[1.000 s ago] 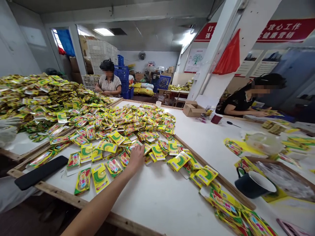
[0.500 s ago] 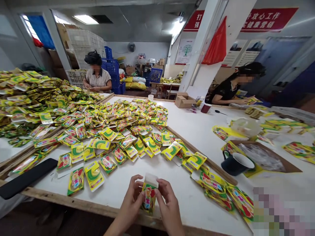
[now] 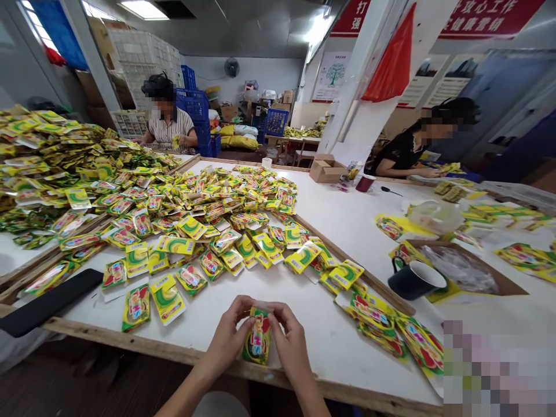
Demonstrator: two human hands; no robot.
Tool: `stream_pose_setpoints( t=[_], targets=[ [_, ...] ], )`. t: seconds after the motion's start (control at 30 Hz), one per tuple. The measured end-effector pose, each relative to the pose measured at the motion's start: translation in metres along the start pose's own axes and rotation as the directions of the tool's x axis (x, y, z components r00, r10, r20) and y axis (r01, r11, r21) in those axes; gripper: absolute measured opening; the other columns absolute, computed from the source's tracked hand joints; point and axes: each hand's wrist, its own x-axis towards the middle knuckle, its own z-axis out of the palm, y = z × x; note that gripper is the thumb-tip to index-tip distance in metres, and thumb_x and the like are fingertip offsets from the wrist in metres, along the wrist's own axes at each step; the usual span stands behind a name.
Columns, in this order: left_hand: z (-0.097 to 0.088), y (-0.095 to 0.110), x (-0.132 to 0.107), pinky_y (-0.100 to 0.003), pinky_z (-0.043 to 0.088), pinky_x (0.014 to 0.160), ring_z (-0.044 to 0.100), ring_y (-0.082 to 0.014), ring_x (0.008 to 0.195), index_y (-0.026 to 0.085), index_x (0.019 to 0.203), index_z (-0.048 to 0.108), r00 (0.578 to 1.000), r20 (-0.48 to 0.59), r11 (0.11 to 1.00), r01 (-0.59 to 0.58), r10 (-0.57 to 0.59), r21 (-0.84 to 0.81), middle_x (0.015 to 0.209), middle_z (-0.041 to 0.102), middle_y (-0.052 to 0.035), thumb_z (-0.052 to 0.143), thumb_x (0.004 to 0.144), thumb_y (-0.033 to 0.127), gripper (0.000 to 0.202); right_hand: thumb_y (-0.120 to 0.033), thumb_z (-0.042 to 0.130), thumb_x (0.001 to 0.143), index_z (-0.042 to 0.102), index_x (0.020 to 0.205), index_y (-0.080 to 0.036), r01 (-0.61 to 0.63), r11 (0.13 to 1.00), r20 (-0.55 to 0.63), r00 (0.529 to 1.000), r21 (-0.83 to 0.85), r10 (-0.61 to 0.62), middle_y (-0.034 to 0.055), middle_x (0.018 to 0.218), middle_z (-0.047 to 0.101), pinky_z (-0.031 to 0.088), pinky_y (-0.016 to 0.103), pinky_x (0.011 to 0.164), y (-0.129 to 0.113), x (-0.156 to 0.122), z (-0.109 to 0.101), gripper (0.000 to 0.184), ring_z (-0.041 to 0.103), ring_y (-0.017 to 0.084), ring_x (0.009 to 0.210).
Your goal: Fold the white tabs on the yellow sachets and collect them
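Near the front edge of the white table [image 3: 304,324], both my hands pinch one yellow-green packet [image 3: 257,340] and hold it upright. My left hand [image 3: 228,340] grips its left side and my right hand [image 3: 290,343] its right side, fingers curled at the packet's top. A wide spread of the same yellow packets [image 3: 204,226] covers the table beyond my hands. A few single packets [image 3: 167,298] lie closest on the left.
A black phone [image 3: 46,301] lies at the left edge. A dark mug [image 3: 414,280] stands right of the pile, beside a brown tray [image 3: 473,272]. A taller heap of packets [image 3: 56,156] rises far left. Two seated people work at the far side near a cardboard box [image 3: 326,169].
A second ago my left hand reached into the pile. It came back with one packet, my right hand joined it, and both now hold the packet slightly lower, fingers over its top.
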Motion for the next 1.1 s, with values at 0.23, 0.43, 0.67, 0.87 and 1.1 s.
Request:
stream_pose_setpoints(
  t=[0.23,0.43,0.67,0.87,1.1],
  targets=[
    [-0.001,0.011,0.001,-0.032,0.049,0.080,0.062,-0.0205,0.086,0.018,0.087,0.063,0.999,-0.027,0.976,-0.018,0.025,0.216,0.086,0.065,-0.0045,0.055,0.087,0.026,0.011,-0.032,0.060,0.086,0.069,0.094,-0.018,-0.016,1.000,0.090,0.996,-0.011,0.017,0.0086,0.100,0.071,0.052,0.030,0.082,-0.007,-0.003,0.001,0.019,0.066,0.023,0.092],
    [0.000,0.012,0.003,-0.029,0.049,0.073,0.062,-0.0189,0.079,0.017,0.090,0.063,0.997,-0.066,0.983,0.058,-0.047,0.174,0.084,0.066,-0.0039,0.058,0.084,0.023,0.010,-0.038,0.062,0.084,0.069,0.090,-0.017,-0.070,0.997,0.047,0.996,-0.011,0.071,0.0079,0.089,0.072,0.053,0.029,0.074,-0.007,0.002,0.003,0.023,0.067,0.022,0.081],
    [0.003,0.007,0.011,-0.026,0.047,0.067,0.060,-0.0174,0.071,0.016,0.084,0.065,0.987,-0.118,0.987,0.123,-0.110,0.105,0.077,0.066,-0.0035,0.060,0.082,0.025,0.011,-0.038,0.059,0.083,0.067,0.085,-0.016,-0.118,0.991,0.052,0.991,-0.060,0.122,0.0057,0.079,0.070,0.049,0.026,0.065,-0.006,0.013,0.005,0.023,0.063,0.020,0.071],
    [0.002,0.005,0.013,-0.026,0.046,0.067,0.059,-0.0169,0.070,0.015,0.084,0.065,0.988,-0.108,0.987,0.118,-0.106,0.111,0.076,0.065,-0.0031,0.059,0.084,0.028,0.014,-0.040,0.060,0.084,0.065,0.079,-0.017,-0.114,0.992,0.069,0.991,-0.048,0.118,0.0036,0.072,0.067,0.047,0.025,0.062,-0.005,0.014,0.003,0.024,0.060,0.019,0.067],
    [-0.003,0.000,0.004,-0.030,0.050,0.076,0.064,-0.0213,0.086,0.016,0.088,0.069,0.999,0.004,0.994,0.032,-0.033,0.102,0.091,0.065,-0.0073,0.058,0.086,0.030,0.017,-0.040,0.059,0.086,0.064,0.095,-0.019,-0.112,0.992,0.148,0.984,0.063,0.102,0.0051,0.087,0.069,0.052,0.027,0.071,0.002,-0.001,0.011,0.023,0.066,0.021,0.080]
  ],
)
